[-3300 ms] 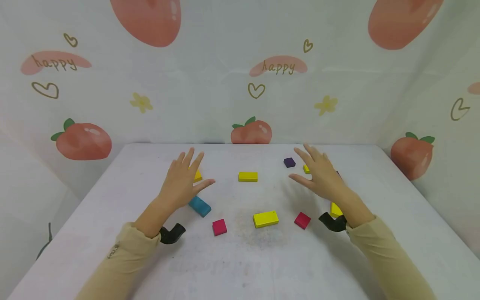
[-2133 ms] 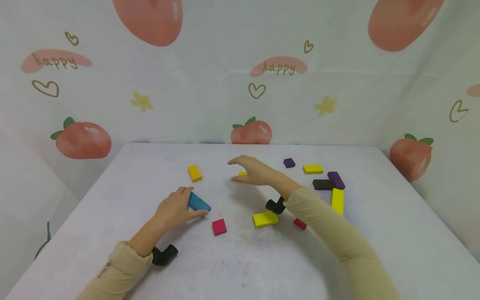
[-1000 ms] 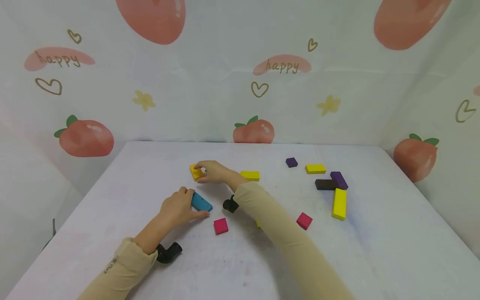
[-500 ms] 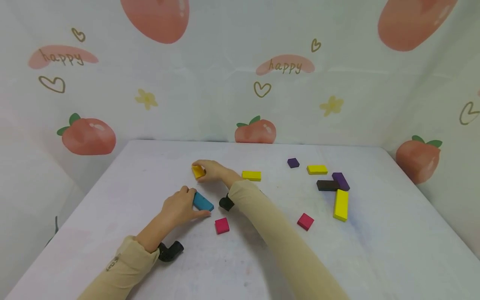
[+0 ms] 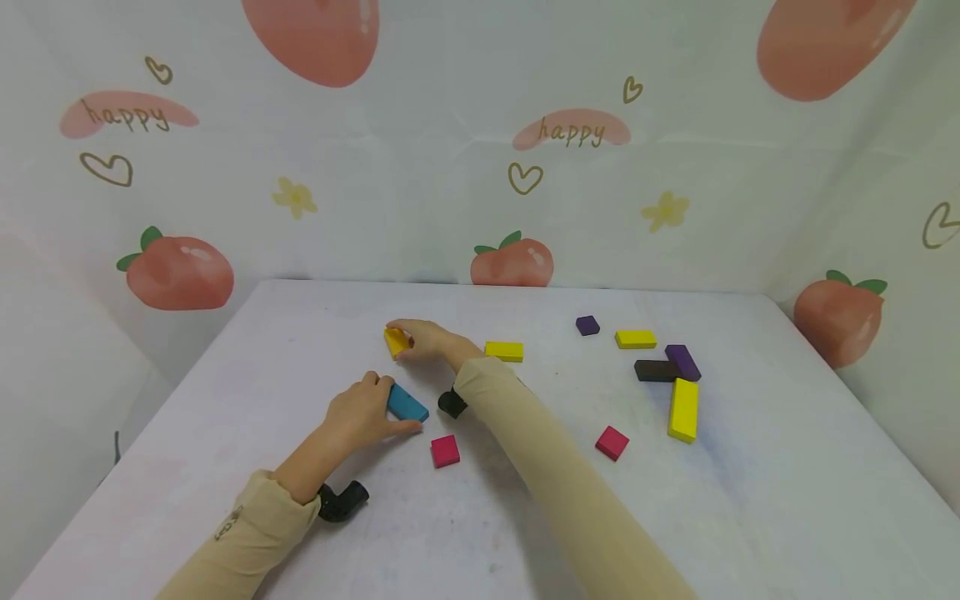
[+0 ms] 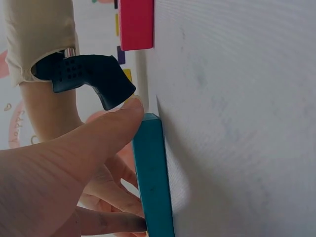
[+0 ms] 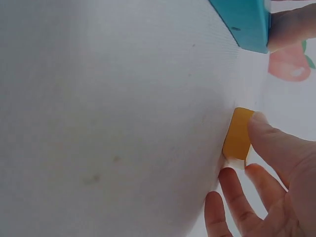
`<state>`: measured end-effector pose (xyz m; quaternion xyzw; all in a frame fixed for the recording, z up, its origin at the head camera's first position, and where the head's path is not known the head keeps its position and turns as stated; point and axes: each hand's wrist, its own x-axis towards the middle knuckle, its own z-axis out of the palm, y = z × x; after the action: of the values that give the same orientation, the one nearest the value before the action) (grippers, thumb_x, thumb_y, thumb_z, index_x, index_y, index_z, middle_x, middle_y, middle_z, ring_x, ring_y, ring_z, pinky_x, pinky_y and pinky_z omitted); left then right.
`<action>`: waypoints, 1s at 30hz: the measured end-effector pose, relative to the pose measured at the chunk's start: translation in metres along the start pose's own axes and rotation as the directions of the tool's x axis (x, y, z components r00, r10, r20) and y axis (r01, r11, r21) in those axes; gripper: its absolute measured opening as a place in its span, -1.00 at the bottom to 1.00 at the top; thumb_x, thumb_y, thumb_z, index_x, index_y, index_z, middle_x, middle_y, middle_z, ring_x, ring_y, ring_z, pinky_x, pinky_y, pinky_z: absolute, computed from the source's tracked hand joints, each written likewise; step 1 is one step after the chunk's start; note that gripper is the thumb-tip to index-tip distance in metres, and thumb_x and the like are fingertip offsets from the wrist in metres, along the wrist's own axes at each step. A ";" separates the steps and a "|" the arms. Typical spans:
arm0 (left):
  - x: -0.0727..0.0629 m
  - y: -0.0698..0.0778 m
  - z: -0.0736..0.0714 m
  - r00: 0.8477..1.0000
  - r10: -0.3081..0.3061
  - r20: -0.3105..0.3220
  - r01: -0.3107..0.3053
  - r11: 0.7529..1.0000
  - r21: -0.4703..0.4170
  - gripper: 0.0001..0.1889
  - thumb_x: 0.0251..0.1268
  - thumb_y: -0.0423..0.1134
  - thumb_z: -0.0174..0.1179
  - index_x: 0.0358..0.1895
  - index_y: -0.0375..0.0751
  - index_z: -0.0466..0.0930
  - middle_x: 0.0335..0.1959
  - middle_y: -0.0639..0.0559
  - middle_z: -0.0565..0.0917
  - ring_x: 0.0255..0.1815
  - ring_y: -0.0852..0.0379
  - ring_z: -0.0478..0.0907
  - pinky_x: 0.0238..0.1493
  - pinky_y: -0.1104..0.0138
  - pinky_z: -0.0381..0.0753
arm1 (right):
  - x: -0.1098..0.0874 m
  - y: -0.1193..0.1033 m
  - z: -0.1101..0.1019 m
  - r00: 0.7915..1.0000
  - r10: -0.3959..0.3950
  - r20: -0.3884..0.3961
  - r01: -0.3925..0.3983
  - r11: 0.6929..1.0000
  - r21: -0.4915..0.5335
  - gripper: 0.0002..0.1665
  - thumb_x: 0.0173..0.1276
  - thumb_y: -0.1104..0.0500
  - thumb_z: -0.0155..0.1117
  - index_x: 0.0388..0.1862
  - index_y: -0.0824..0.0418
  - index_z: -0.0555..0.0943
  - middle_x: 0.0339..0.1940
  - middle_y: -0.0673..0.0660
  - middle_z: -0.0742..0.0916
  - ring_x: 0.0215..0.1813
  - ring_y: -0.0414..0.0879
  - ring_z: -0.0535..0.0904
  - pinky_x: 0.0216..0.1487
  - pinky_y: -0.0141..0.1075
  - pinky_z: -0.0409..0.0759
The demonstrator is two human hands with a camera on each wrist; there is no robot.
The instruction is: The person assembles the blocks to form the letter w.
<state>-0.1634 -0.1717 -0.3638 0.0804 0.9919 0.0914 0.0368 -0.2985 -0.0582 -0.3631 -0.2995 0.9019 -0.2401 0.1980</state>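
left of centre in the head view, the blue block [image 5: 407, 403] is pinched end to end between thumb and fingers of the left hand [image 5: 358, 414]. higher in the frame, the orange block [image 5: 396, 343] is pinched likewise by the right hand [image 5: 431, 341]. both are judged light, stiff, sturdy, perhaps slightly slippery, and best gripped by the short ends.
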 end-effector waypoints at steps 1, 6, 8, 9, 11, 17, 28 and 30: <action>0.000 0.000 0.000 1.000 0.001 -0.001 -0.001 1.000 0.000 -0.18 -0.10 0.23 0.35 0.04 -0.46 0.44 -0.14 -0.30 0.52 -0.32 -0.03 0.51 -0.32 0.17 0.62 | 0.000 0.000 0.000 1.000 -0.005 0.002 0.005 1.000 -0.010 -0.30 0.35 0.15 0.16 0.44 0.05 0.19 0.42 0.10 0.37 0.25 -0.03 0.42 0.40 -0.28 0.33; 0.000 0.000 -0.001 1.000 0.003 0.004 -0.003 1.000 -0.003 -0.17 -0.10 0.22 0.35 0.05 -0.46 0.44 -0.11 -0.31 0.52 -0.29 -0.04 0.51 -0.30 0.16 0.62 | 0.002 0.000 0.001 1.000 -0.018 0.002 0.018 0.999 -0.039 -0.33 0.37 0.17 0.14 0.43 0.09 0.21 0.42 0.11 0.37 0.30 -0.02 0.39 0.43 -0.26 0.29; 0.001 0.000 -0.001 1.000 0.005 0.007 -0.005 1.000 0.004 -0.16 -0.10 0.23 0.35 0.07 -0.47 0.43 -0.09 -0.32 0.52 -0.27 -0.06 0.53 -0.28 0.15 0.63 | 0.003 0.000 0.001 1.000 -0.013 0.000 0.013 0.999 -0.032 -0.35 0.38 0.18 0.13 0.42 0.10 0.22 0.43 0.11 0.36 0.34 -0.02 0.36 0.45 -0.25 0.26; 0.001 -0.001 -0.002 1.000 0.008 0.008 -0.008 1.000 0.008 -0.16 -0.11 0.22 0.35 0.08 -0.46 0.43 -0.08 -0.33 0.52 -0.26 -0.07 0.53 -0.26 0.13 0.64 | 0.003 0.000 0.001 1.000 -0.010 -0.002 0.010 1.000 -0.029 -0.35 0.38 0.19 0.13 0.42 0.10 0.22 0.43 0.10 0.36 0.35 -0.03 0.35 0.45 -0.25 0.25; 0.002 -0.001 -0.004 1.000 0.016 0.010 -0.016 1.000 0.013 -0.16 -0.12 0.22 0.36 0.09 -0.45 0.44 -0.05 -0.34 0.53 -0.22 -0.08 0.54 -0.22 0.11 0.64 | 0.003 0.000 0.001 1.000 -0.001 -0.006 0.001 1.000 -0.026 -0.36 0.38 0.19 0.13 0.41 0.09 0.23 0.43 0.09 0.36 0.36 -0.03 0.35 0.45 -0.26 0.25; 0.011 0.001 -0.009 0.999 0.050 -0.013 -0.050 0.999 -0.015 -0.28 -0.10 0.07 0.41 0.11 -0.34 0.49 -0.03 -0.28 0.58 -0.22 -0.05 0.53 -0.21 0.13 0.64 | 0.003 0.000 0.000 1.000 0.021 -0.010 -0.021 1.000 -0.020 -0.37 0.38 0.19 0.12 0.41 0.08 0.23 0.45 0.08 0.34 0.38 -0.05 0.31 0.47 -0.25 0.22; 0.017 -0.007 -0.004 0.999 0.033 0.009 -0.032 0.998 -0.045 -0.18 -0.14 0.09 0.41 0.19 -0.36 0.40 0.09 -0.39 0.47 -0.07 -0.21 0.50 -0.11 0.02 0.63 | 0.002 -0.001 0.001 1.000 0.025 -0.007 -0.025 0.999 -0.031 -0.37 0.39 0.17 0.11 0.41 0.09 0.23 0.43 0.10 0.36 0.31 -0.04 0.36 0.44 -0.26 0.26; 0.018 -0.010 -0.003 0.999 0.027 0.024 -0.025 0.998 -0.065 -0.17 -0.12 0.08 0.40 0.21 -0.35 0.37 0.10 -0.41 0.46 -0.06 -0.20 0.51 -0.10 0.01 0.63 | 0.002 -0.001 0.001 1.000 0.027 -0.008 -0.027 0.999 -0.041 -0.37 0.39 0.16 0.11 0.41 0.08 0.23 0.42 0.09 0.37 0.28 -0.05 0.38 0.43 -0.27 0.28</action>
<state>-0.1830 -0.1789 -0.3638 0.0931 0.9868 0.1229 0.0503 -0.2993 -0.0604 -0.3639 -0.2906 0.9113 -0.2198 0.1918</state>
